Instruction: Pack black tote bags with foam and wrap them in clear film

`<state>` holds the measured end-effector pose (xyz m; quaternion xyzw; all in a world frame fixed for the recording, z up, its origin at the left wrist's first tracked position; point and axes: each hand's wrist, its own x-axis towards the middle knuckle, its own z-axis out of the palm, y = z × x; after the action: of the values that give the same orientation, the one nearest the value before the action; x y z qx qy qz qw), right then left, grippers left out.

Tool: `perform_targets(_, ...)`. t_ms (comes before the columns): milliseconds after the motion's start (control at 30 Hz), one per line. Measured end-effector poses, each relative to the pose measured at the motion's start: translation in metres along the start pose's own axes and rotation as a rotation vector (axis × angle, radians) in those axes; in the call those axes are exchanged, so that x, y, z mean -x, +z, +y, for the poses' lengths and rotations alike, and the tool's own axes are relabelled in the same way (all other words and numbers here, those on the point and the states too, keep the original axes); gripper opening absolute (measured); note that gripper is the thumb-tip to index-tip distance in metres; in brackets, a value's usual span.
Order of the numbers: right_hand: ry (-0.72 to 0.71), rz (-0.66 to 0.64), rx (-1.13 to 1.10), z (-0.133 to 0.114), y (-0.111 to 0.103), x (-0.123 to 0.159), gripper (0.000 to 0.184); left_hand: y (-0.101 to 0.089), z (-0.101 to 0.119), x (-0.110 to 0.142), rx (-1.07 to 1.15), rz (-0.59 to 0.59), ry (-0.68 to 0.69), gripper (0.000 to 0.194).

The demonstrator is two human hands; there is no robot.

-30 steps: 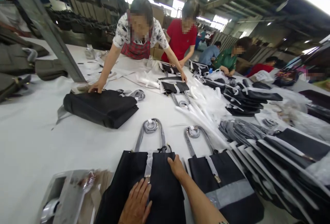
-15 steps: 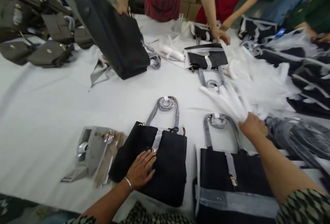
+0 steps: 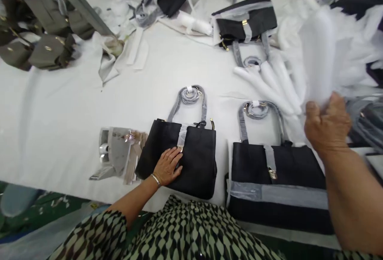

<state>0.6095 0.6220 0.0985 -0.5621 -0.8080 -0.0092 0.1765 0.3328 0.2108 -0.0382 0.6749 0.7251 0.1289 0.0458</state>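
Note:
A black handbag [image 3: 197, 168] lies on the white table in front of me, its wrapped strap coiled above it. My left hand [image 3: 167, 168] rests flat on its front beside the gold clasp [image 3: 180, 148], fingers stretched out. Farther right my right hand [image 3: 327, 126] grips a white roll of thin foam wrapping [image 3: 320, 56], which stands up blurred from the fingers. Several more white foam rolls [image 3: 283, 82] lie just left of that hand. Below them is a second black handbag [image 3: 278, 162], with clear film across its front.
Left of the near bag sits a pile of plastic-wrapped pieces [image 3: 119, 152]. Grey-brown bags [image 3: 52, 50] crowd the far left behind a metal pole [image 3: 80, 2]. Another black bag [image 3: 260, 20] lies at the back, beside heaped white wrapping [image 3: 290, 28]. The table's front edge [image 3: 60, 194] shows at lower left.
My right hand has lifted a white foam roll up and to the right from the others. My left hand stays on the bag. The view has tilted down; a black bag at back left moved away.

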Motion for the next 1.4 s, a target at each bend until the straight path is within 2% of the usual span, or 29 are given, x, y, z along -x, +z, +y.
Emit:
perform_targets(100,-0.02,0.062,-0.175,-0.027,-0.053,0.046,0.052,-0.016,0.005,-0.01,0.01,0.001,-0.026,0.045)
perform_targets(200,0.055,-0.14,-0.394,-0.045,-0.093,0.098,0.042,-0.039,0.015,-0.033,0.02,0.041,0.003,0.045)
perform_targets(267,0.076,-0.294,-0.472,-0.049,-0.104,0.13,0.041,-0.052,0.023,-0.058,0.042,0.02,0.098,0.049)
perform_targets(333,0.081,-0.4,-0.424,-0.047,-0.102,0.159,0.043,-0.058,0.031,-0.09,0.043,-0.066,0.229,0.057)
perform_targets(433,0.085,-0.475,-0.243,-0.039,-0.087,0.197,0.045,-0.052,0.039,-0.144,-0.005,-0.242,0.428,0.066)
perform_targets(567,0.09,-0.478,-0.134,-0.021,-0.075,0.235,0.048,-0.034,0.044,-0.202,-0.101,-0.415,0.637,0.047)
perform_targets(700,0.154,-0.502,-0.133,-0.009,-0.073,0.251,0.049,-0.037,0.053,-0.229,-0.185,-0.485,0.763,0.023)
perform_targets(867,0.226,-0.566,-0.233,-0.013,-0.06,0.245,0.049,-0.068,0.057,-0.228,-0.195,-0.54,0.811,0.011)
perform_targets(933,0.249,-0.582,-0.264,-0.018,-0.052,0.238,0.049,-0.084,0.056,-0.219,-0.189,-0.535,0.826,0.008)
perform_targets(1033,0.261,-0.6,-0.322,-0.024,-0.041,0.228,0.051,-0.109,0.054,-0.196,-0.176,-0.473,0.837,0.017)
perform_targets(1200,0.163,-0.693,-0.384,-0.028,-0.024,0.21,0.049,-0.143,0.053,-0.153,-0.059,-0.361,0.821,0.023)
perform_targets(1400,0.003,-0.761,-0.295,-0.04,-0.007,0.19,0.051,-0.161,0.06,-0.13,0.083,-0.384,0.765,0.026)
